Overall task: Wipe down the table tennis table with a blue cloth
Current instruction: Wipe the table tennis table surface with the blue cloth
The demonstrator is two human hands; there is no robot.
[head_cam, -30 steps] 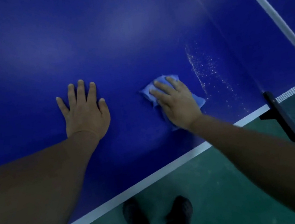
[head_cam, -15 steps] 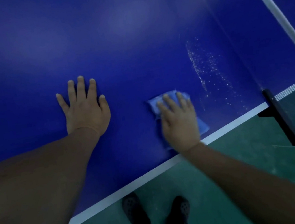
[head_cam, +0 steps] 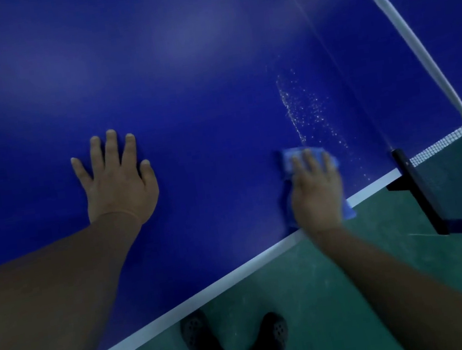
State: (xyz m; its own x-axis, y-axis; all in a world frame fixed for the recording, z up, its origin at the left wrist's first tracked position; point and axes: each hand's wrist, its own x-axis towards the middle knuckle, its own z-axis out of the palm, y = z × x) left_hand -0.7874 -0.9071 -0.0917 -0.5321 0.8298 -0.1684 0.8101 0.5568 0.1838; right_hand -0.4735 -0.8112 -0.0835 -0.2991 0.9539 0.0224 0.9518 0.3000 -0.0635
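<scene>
Right grip (head_cam: 317, 192): palm flat, fingers spread, pressing blue cloth (head_cam: 290, 159) onto desk (head_cam: 178, 63) near white side edge; cloth pinned under palm, not pinched, one corner hanging past edge. Left grip (head_cam: 120, 184): empty, fingers splayed, flat on desk as brace, well apart from cloth. Key relation: streak of droplets (head_cam: 307, 110) lies just beyond right fingertips, long axis running away from edge toward net (head_cam: 439, 145). Right hand much nearer. Likely next stroke: push cloth forward along streak.
</scene>
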